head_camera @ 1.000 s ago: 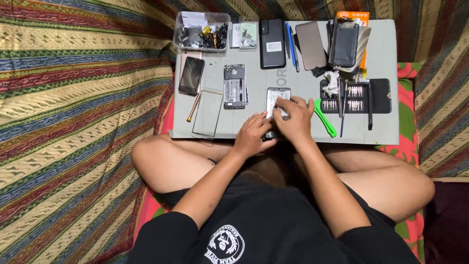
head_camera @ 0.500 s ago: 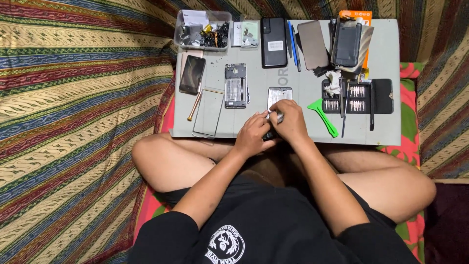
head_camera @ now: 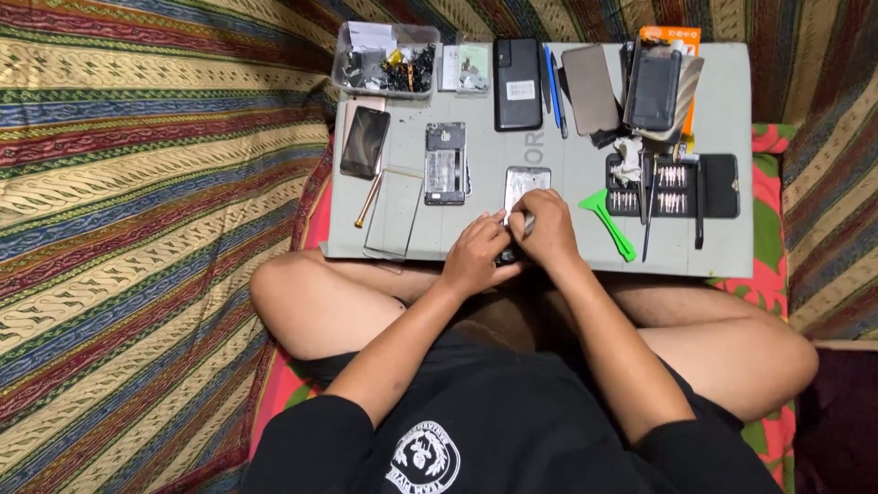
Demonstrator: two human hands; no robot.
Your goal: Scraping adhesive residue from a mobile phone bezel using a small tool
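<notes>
Head view looked straight down, and the striped cloth [head_camera: 137, 210] filled most of it, spread under a cross-legged person in a dark shirt. Across the knees sat the grey bench [head_camera: 722, 110], a flat board pulled close, I judged, so both forearms could rest while working.

Along the far edge lay the bigger pieces, out of the way: a clear parts tray [head_camera: 384, 62] full of small bits, a black phone [head_camera: 518, 84] face down, a brown back cover [head_camera: 590, 90] and a dark case [head_camera: 655, 87] on an orange packet. Nearer in, a dark screwdriver-bit case [head_camera: 672, 187] lay open to the right, tips within easy reach. To the left sat a small phone [head_camera: 365, 141], a bare glass panel [head_camera: 393, 212] and an opened phone frame [head_camera: 445, 163].

Right at the near edge, the opened handset [head_camera: 525, 186] lay flat on the bench, its lower end under the fingers. The left hand [head_camera: 474, 256] pressed down on that end, seemingly to steady it; whether its grip closed round anything, I could not tell. The right hand [head_camera: 547, 233] was pinched on a thin tool [head_camera: 528, 220], tip at the handset. A green pry tool [head_camera: 608, 222] waited just beside that hand.
</notes>
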